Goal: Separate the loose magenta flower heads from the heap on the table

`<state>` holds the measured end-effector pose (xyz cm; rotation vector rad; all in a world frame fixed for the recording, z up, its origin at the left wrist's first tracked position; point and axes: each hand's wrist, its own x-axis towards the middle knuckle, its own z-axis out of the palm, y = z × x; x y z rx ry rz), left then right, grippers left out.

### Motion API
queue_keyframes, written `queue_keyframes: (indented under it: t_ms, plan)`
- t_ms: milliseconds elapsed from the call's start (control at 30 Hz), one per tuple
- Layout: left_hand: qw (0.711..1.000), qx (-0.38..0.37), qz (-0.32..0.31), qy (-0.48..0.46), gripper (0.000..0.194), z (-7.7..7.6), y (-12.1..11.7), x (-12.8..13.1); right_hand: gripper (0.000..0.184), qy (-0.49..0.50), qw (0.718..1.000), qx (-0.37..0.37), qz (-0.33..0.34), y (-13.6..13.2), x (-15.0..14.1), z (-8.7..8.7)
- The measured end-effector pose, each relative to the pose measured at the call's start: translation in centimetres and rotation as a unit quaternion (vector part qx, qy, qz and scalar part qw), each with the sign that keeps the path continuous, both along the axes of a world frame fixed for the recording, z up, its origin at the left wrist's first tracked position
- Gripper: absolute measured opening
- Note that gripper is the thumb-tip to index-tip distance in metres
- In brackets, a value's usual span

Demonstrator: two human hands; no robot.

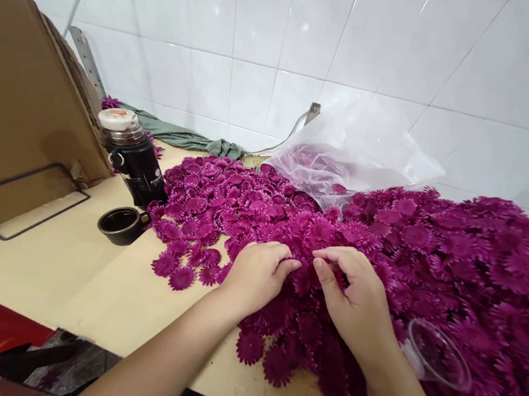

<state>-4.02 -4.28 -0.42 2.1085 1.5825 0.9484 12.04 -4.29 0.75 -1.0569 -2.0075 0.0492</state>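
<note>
A large heap of magenta artificial flower heads (477,260) spreads over the table, and both hands are above its near middle part. My left hand (256,274) has its fingers curled and the thumb pressed against them. Facing it, a short gap away, my right hand (356,301) has thumb and forefinger brought close together in a pinch. Whatever either set of fingertips holds is too small or hidden to make out. Beside my right wrist, a clear plastic cup (441,356) lies among the flowers.
A black thermos (136,163) with a white top stands at the left, by its dark cup (120,225). Cardboard (22,97) and a black wire frame (16,197) occupy the table's left end. Behind the heap, a clear plastic bag (359,146) leans against the tiled wall (259,15).
</note>
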Motion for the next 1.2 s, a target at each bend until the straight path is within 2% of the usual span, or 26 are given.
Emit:
queue_keyframes:
  t_ms: [133,300,467,567,700,800,867,967,1067,1167,1200]
  plan:
    - [0.995,-0.016,-0.028,-0.094,0.037,0.5,0.8,0.9,0.020,0.028,0.997,-0.073,0.029,-0.2,-0.3,-0.3]
    - [0.963,-0.070,-0.058,-0.252,0.037,0.7,1.2,1.5,0.009,0.086,0.988,-0.126,0.037,-0.1,-0.7,-0.1]
    - [0.936,-0.095,-0.081,-0.329,0.037,0.6,1.3,1.9,0.015,0.159,0.962,-0.202,0.089,0.3,-0.7,0.6]
    - [0.947,-0.076,-0.067,-0.304,0.038,0.4,1.1,2.3,0.015,0.183,0.955,-0.218,0.079,0.3,-0.6,0.7]
    - [0.989,0.036,-0.012,-0.143,0.040,0.2,0.7,2.5,0.012,0.152,0.962,-0.221,0.051,0.1,-0.9,1.0]
    - [0.991,0.113,0.037,-0.055,0.040,0.5,0.8,1.9,0.010,0.144,0.967,-0.207,0.019,-0.1,-0.9,1.2]
    - [0.987,0.120,0.096,-0.054,0.041,0.8,1.2,0.9,0.011,0.147,0.970,-0.190,-0.012,0.0,-0.3,1.5]
    - [0.972,0.098,0.175,-0.118,0.037,1.5,2.0,-0.9,0.014,0.172,0.969,-0.152,-0.087,1.3,1.4,2.0]
    - [0.971,0.088,0.127,-0.181,0.016,1.8,2.2,-1.4,0.014,0.228,0.956,-0.099,-0.158,4.1,3.3,2.6]
    - [0.980,0.076,0.063,-0.176,0.030,1.8,2.4,-0.7,0.013,0.250,0.948,-0.080,-0.178,6.6,4.2,3.0]
    - [0.981,0.080,0.055,-0.169,0.029,1.8,2.6,-0.6,0.012,0.244,0.949,-0.075,-0.184,7.1,4.2,3.0]
